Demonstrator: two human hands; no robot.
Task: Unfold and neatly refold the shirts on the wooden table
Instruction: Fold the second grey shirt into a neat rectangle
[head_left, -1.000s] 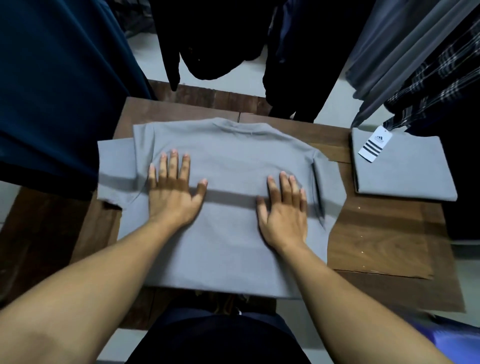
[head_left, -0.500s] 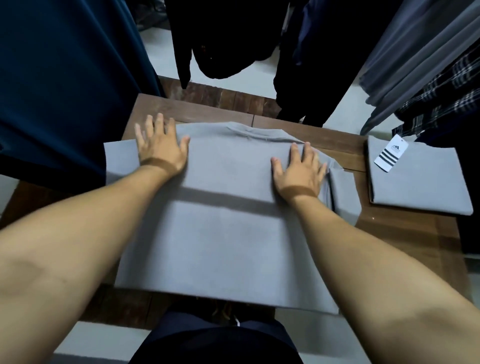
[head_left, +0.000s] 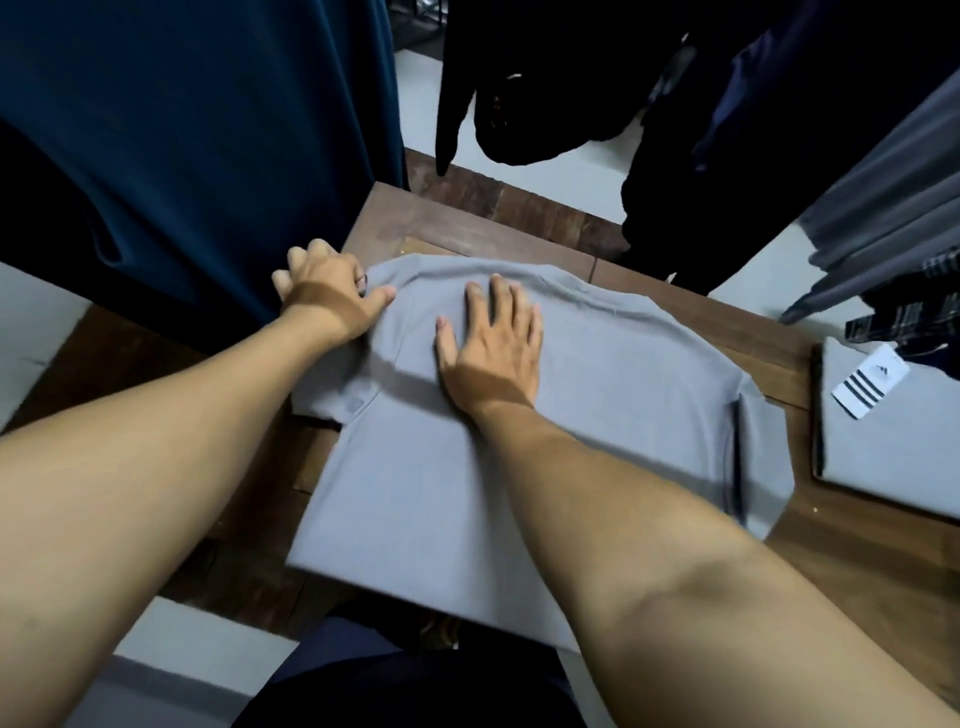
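A grey shirt (head_left: 597, 415) lies back-up on the wooden table (head_left: 467, 234), its collar at the far edge and its hem hanging over the near edge. My left hand (head_left: 327, 291) grips the shirt's left shoulder at the far left corner, fingers curled on the cloth. My right hand (head_left: 493, 343) lies flat, fingers spread, on the upper back just right of that shoulder. The right sleeve is folded in along the right side. The left sleeve is bunched beneath my left wrist.
A second grey shirt (head_left: 883, 457), folded, with a white striped tag (head_left: 870, 387), lies at the table's right end. Dark blue cloth (head_left: 182, 130) hangs at the left, black garments (head_left: 545, 78) at the back, grey and plaid ones (head_left: 893, 234) at the right.
My left hand has closed on the left shoulder corner. My right hand has slid from the right shoulder across to the upper back near the left one. The view has shifted left.
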